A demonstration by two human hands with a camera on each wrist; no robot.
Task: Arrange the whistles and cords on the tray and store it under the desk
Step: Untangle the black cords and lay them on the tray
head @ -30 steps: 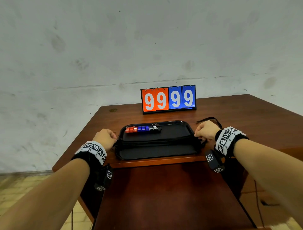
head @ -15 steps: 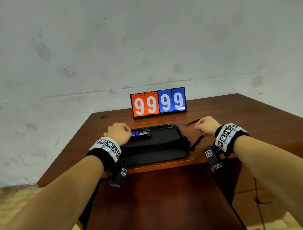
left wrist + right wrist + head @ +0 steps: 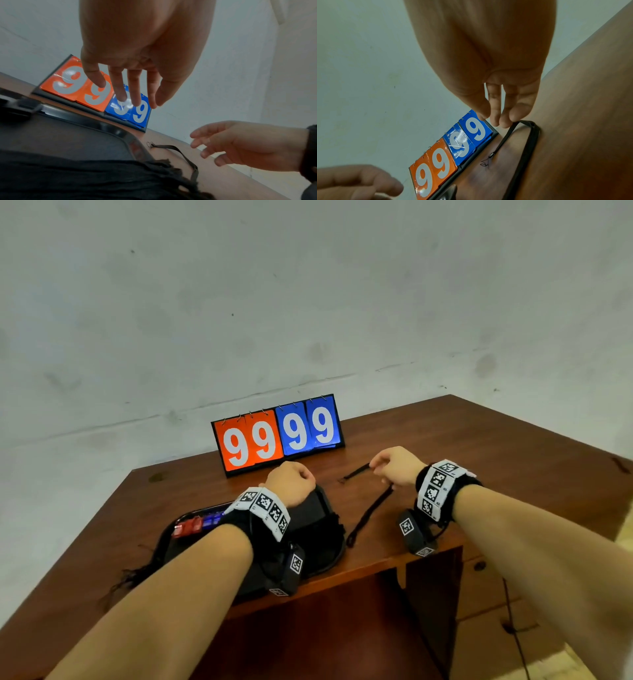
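A black tray (image 3: pixel 310 513) sits at the desk's front edge. Red whistles (image 3: pixel 186 528) and blue whistles (image 3: pixel 213 519) line its far left. A bundle of black cords (image 3: pixel 102 175) lies across it. My left hand (image 3: pixel 291 482) hovers over the tray's far right corner with its fingers (image 3: pixel 120 86) hanging relaxed, holding nothing. One loose black cord (image 3: pixel 368 513) lies on the desk to the right of the tray. My right hand (image 3: pixel 394 469) is over its loop (image 3: pixel 527 122), the fingertips (image 3: pixel 505 125) touching the strap. The fingers (image 3: pixel 202 144) are spread and loosely bent.
A flip scoreboard (image 3: pixel 277 436) reading 99 99 stands behind the tray. The brown desk (image 3: pixel 496 460) stretches bare to the right. Below the front edge a brown surface (image 3: pixel 325 631) shows, with a drawer knob (image 3: pixel 479 566) and a hanging cable (image 3: pixel 512 614) at right.
My left hand left the tray's left end and moved right, over its far right corner. My right hand moved away from the tray onto the loose cord. The view swung left.
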